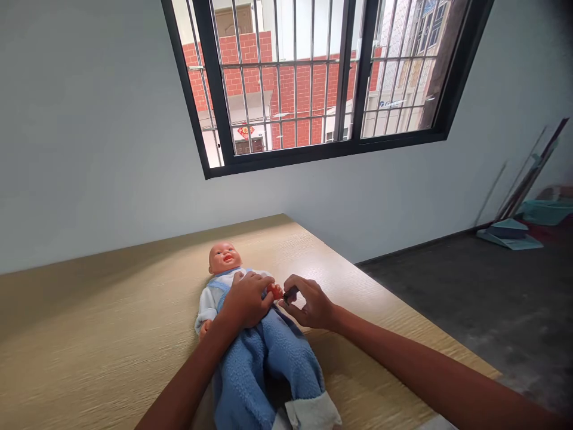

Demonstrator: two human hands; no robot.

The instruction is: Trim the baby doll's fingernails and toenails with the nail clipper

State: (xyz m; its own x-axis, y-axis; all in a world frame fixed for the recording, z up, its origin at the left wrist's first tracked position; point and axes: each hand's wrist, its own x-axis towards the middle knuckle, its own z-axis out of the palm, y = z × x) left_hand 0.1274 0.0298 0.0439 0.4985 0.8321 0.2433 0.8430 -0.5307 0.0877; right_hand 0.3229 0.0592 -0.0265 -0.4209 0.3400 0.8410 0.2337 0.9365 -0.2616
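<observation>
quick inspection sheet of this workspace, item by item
surface: wooden table, light grain, set against the wall
job's things: baby doll on its back in a blue outfit; small dark tool at the doll's hand
clutter: nothing seen
grippers: left hand rests on the doll's chest, pinching its hand; right hand pinches the tool
cables: nothing seen
surroundings: barred window, brick building outside; dark floor; dustpan and poles by the far wall

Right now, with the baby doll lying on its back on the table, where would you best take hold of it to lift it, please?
Probably the torso of the baby doll, gripped across its sides from above. It lies face up along the wooden table, its chest part covered by the left hand; the blue-trousered legs look soft and would likely sag.
</observation>
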